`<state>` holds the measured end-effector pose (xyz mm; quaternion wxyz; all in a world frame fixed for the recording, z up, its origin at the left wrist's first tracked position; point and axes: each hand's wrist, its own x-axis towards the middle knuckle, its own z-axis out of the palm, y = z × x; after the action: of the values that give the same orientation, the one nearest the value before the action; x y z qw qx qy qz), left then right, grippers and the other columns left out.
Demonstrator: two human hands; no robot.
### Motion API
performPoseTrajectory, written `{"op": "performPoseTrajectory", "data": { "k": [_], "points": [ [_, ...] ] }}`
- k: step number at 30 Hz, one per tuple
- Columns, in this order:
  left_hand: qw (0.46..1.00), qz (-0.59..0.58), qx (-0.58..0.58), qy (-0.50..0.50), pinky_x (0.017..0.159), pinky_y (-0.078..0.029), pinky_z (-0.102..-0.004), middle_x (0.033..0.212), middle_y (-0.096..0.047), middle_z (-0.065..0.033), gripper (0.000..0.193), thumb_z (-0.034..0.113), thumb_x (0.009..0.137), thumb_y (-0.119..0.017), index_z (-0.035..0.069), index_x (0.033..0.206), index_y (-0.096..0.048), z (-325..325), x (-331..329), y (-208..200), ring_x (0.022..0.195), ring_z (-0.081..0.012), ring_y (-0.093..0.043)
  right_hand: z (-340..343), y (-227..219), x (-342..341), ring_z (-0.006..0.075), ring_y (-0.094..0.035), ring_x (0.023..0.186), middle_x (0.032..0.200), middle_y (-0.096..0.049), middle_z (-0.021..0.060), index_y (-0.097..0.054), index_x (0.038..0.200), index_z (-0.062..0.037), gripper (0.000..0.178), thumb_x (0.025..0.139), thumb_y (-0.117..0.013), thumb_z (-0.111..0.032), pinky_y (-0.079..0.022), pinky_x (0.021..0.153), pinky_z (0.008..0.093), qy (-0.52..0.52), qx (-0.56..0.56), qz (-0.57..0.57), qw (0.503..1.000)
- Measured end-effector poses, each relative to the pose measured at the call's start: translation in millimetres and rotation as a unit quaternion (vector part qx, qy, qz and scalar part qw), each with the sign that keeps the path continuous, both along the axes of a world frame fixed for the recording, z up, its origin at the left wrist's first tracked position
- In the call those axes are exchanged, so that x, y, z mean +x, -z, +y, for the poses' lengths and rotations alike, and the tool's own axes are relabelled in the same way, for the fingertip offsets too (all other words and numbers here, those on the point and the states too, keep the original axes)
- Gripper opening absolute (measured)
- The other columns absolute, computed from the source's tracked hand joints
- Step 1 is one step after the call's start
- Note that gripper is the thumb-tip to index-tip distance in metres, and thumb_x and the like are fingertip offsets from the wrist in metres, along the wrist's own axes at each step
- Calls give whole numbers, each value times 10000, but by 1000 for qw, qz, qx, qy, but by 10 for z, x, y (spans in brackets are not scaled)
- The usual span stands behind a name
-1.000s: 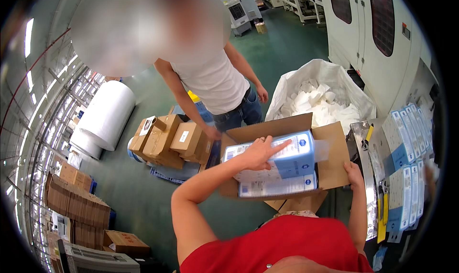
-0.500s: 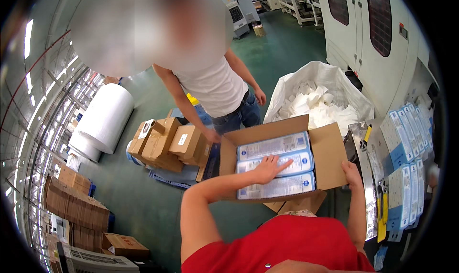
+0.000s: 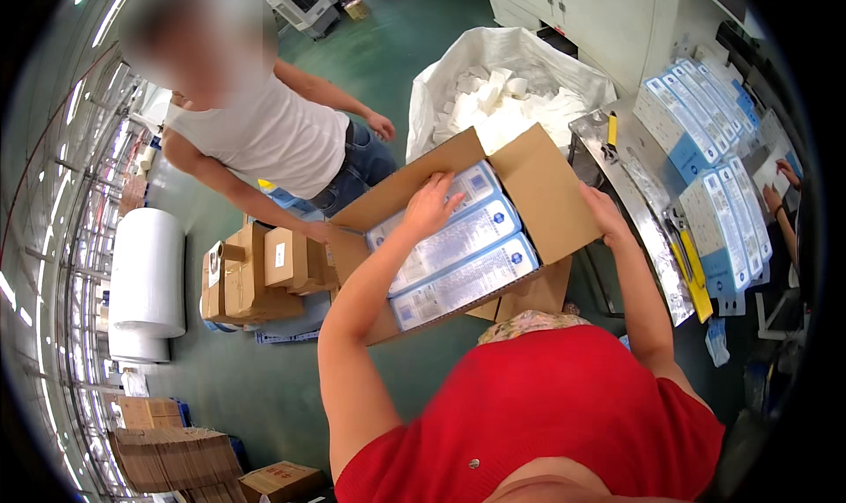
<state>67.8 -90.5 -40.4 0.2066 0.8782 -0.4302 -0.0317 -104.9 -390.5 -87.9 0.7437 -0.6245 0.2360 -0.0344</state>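
Note:
In front of me is an open cardboard box [image 3: 551, 199] with its flaps up, tilted in view. Inside lie three long blue-and-white packages [image 3: 454, 245], side by side. My left hand [image 3: 430, 205] rests on the farthest package, near the far wall, fingers stretched out and holding nothing. The right-hand flap's outer edge is in my right hand [image 3: 604, 214], its fingers partly hidden behind the cardboard. A co-worker's hand [image 3: 319, 231] is at the box's left corner; whether it grips there I cannot tell.
Beyond the box stands a white sack [image 3: 423, 106] full of white scraps. A metal table [image 3: 630, 208] at right bears a yellow-handled cutter [image 3: 612, 131] and blue-and-white packages [image 3: 683, 119]. Closed cartons [image 3: 256, 278] are stacked at left, near large white rolls [image 3: 145, 269]. A co-worker [image 3: 264, 141] stands far left.
My left hand has slid from the middle package to the farthest one. The box now appears turned, its right side swung away from me. My right hand still holds the flap.

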Motion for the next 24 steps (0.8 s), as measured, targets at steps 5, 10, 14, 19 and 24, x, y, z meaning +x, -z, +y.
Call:
{"op": "performPoseTrajectory", "data": {
  "k": [5,10,14,19,24],
  "points": [
    [984,-142,37,103,1047,-178,-406,1370,-272,-181,573,343,843,-492,9,1285,-347,-167,-111,305,1268,-331,-243,58,-179,-87,82,-524,792,881,-589,26,-567,1001,7,381,887,-472,-343,-414,695,241,34,-9,-36,999],
    [990,-110,57,63,1053,-168,-406,1381,-271,-156,586,331,817,-519,39,1297,-353,-66,-193,317,1279,-298,-237,206,-187,-2,145,-557,787,877,-610,97,-559,983,23,380,864,-483,-329,-438,679,300,19,-127,0,992],
    [989,-125,33,73,1038,-196,-405,1364,-297,-165,525,269,819,-513,19,1265,-395,-36,-138,409,1257,-317,-274,222,-240,-44,309,-578,839,898,-590,209,-546,957,35,387,845,-469,-328,-441,712,366,9,-227,-33,973],
    [990,-116,14,82,1023,-219,-419,1351,-318,-168,496,227,807,-526,9,1240,-421,-116,-168,390,1237,-326,-299,167,-76,-22,381,-552,859,909,-572,244,-537,910,39,364,846,-448,-307,-433,727,404,15,-272,-23,962],
    [990,-122,4,71,1013,-230,-423,1335,-338,-170,467,198,804,-512,-1,1221,-438,-103,-128,431,1223,-327,-318,207,-100,25,410,-543,864,889,-560,282,-467,968,57,379,863,-426,-305,-426,730,436,-17,-313,-27,949]
  ]
}}
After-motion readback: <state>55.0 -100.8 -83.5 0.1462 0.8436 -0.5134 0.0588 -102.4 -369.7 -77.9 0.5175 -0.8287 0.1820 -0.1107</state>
